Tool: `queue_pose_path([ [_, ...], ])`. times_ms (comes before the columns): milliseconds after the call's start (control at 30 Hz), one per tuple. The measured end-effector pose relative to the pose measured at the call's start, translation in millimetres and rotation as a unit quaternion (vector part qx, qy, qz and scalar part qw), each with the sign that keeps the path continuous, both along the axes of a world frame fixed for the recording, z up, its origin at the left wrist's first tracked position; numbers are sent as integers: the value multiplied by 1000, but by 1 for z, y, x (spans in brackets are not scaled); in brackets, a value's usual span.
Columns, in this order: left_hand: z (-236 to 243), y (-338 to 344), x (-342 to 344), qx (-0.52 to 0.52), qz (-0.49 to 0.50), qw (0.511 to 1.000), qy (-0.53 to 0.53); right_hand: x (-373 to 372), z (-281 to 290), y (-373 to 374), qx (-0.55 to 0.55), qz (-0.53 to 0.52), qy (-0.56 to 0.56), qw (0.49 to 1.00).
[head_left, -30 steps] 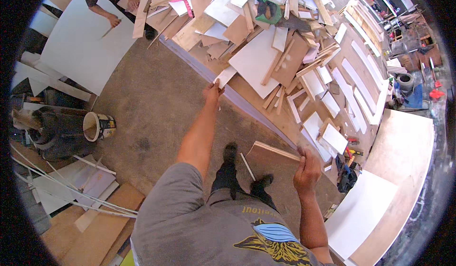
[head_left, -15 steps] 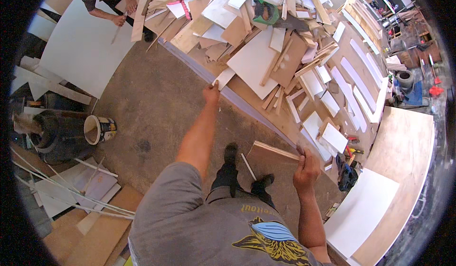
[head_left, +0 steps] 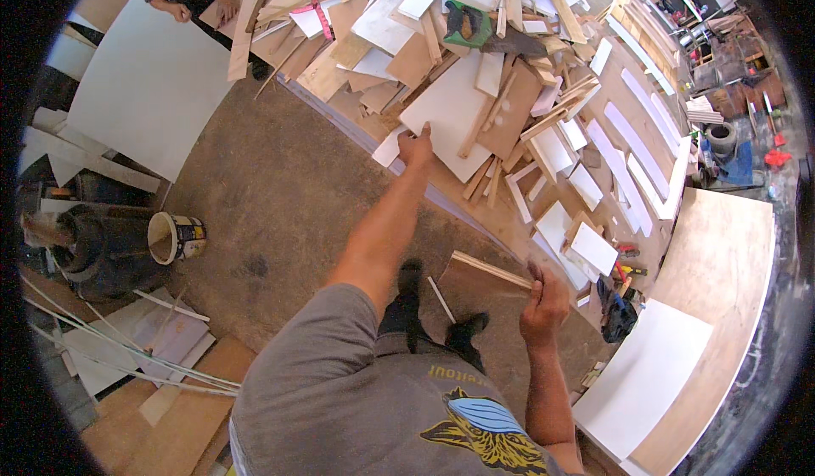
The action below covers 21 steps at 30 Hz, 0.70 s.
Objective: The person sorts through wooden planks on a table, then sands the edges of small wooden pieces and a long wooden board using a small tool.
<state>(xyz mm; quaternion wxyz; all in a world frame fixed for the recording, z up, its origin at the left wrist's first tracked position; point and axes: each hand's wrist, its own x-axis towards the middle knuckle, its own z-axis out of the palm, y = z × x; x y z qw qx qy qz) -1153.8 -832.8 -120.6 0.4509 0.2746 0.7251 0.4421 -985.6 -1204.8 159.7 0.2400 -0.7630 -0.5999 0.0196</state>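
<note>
OK, using the big white panel (head_left: 450, 107) on the tabletop (head_left: 446, 185) as the landmark, since it's one of dozens of scraps piled there. Two bare hands at work. Left hand (head_left: 416, 146) is at the panel's near edge, one finger laid over it; can't tell if the fingers are actually pinching it. One small white offcut (head_left: 388, 148) sits just beside that hand, off the panel's left corner.

Right hand (head_left: 544, 306) has its fingers closed on one brown board (head_left: 488, 274), layered edge up, nearer the wearer than the panel and a bit right of it.

Also counted: one green-handled saw (head_left: 469, 26) just beyond the panel, one pink strap (head_left: 321, 19) up and left of it, one bucket (head_left: 185, 236) well left on the floor, plus a co-worker's two hands (head_left: 227, 7) far off beyond its left side.
</note>
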Motion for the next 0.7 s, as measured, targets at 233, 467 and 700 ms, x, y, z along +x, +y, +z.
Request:
queue_pose_path([
  [233, 121, -49, 63, 140, -53, 986, 72, 6, -2, -2, 6, -22, -16, 1000],
  [467, 135, -72, 78, 237, -66, 969, 13, 2, -3, 3, 9, 4, -13, 1000],
  [700, 128, -79, 75, 145, -68, 985, 68, 0, -3, 1, -3, 2, -24, 1000],
])
